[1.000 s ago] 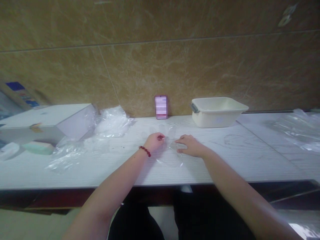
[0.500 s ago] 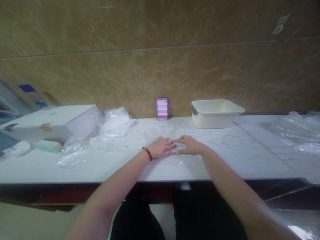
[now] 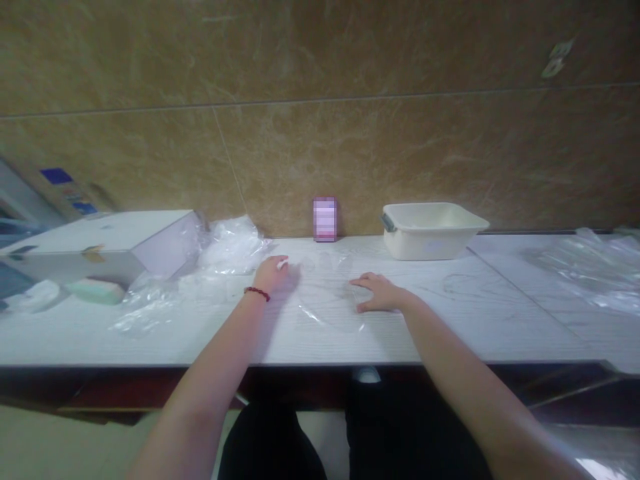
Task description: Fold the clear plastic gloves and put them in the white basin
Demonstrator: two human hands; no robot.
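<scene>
A clear plastic bag (image 3: 325,317), flat and hard to make out, lies on the white wood-grain table in front of me. My right hand (image 3: 381,292) rests on its right side with thumb and fingers spread. Farther left, my left hand (image 3: 271,273), with a red beaded bracelet at the wrist, is low over the table. Its fingers are drawn together at a small whitish bit I cannot make out. Faint clear round pieces (image 3: 305,262) lie just right of that hand.
A cream plastic tub (image 3: 425,243) with a grey handle stands by the wall, right of a small pinkish blurred box (image 3: 325,220). Crumpled clear bags (image 3: 235,247) and a large white box (image 3: 155,247) are at left. More clear plastic (image 3: 600,267) lies far right.
My left hand has moved away from the right hand, left and toward the wall, and its fingers have gone from flat to drawn together. The right hand has stayed in place.
</scene>
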